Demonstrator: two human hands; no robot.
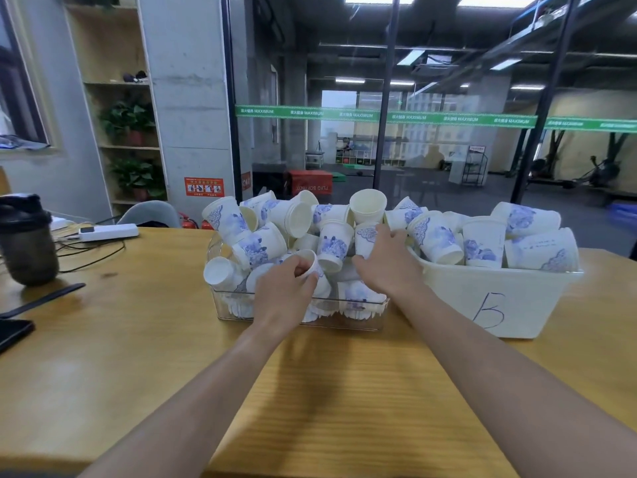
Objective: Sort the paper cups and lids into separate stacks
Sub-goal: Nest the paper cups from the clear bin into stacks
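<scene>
A clear plastic bin (296,320) on the wooden table is heaped with several white paper cups printed in blue. My left hand (282,291) grips one small cup (311,262) at the front of the heap, fingers curled round its rim. My right hand (386,263) reaches into the same bin and its fingers close around another blue-printed cup (365,238). To the right stands a white tub (499,298) marked "B", also piled with cups (482,241). No separate lids can be made out.
The wooden table (172,357) stretches toward me. At the left stand a dark shaker bottle (27,239), a white power strip (108,232) with cables, and a black phone (13,332). A glass wall lies behind the bins.
</scene>
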